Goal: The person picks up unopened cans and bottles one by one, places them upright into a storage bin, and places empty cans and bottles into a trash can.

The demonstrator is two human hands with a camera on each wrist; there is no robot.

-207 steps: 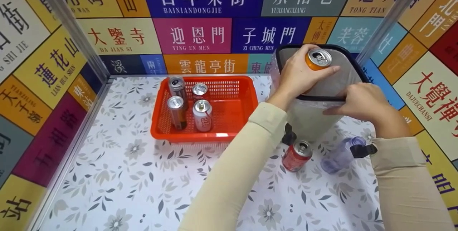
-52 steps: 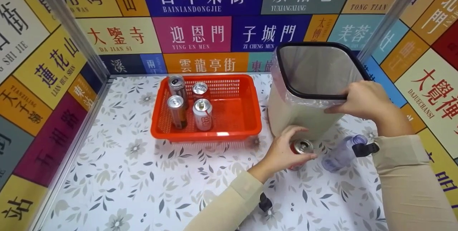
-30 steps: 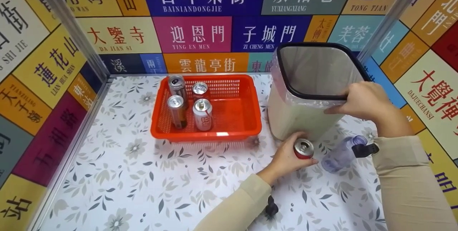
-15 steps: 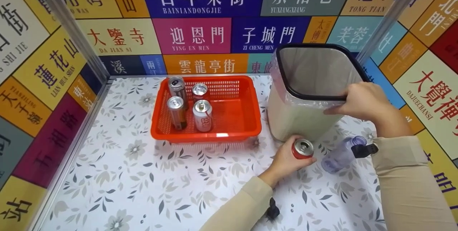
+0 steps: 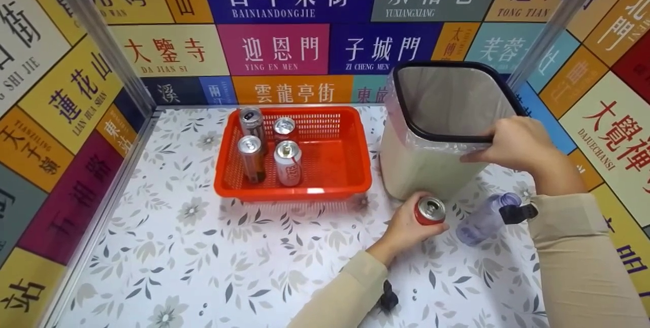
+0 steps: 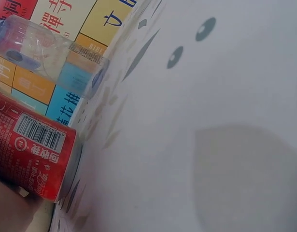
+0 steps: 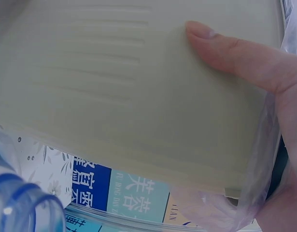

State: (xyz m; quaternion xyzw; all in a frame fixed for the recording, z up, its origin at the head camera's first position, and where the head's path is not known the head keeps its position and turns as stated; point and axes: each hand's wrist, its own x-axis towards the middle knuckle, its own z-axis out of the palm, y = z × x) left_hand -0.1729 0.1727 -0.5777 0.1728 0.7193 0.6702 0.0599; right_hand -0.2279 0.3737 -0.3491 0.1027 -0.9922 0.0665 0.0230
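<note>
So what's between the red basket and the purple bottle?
In the head view, the red can, gripped by the left hand, is between the basket and bottle. The bin stands just behind.

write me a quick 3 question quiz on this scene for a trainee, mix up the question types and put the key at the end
1. How many cans stand in the red basket?
2. True or false: the right hand grips the bin at its rim, with the thumb on the outside.
3. What is the left hand holding?
A) the purple bottle
B) a red can
C) the edge of the basket

Key
1. Four
2. True
3. B
</note>
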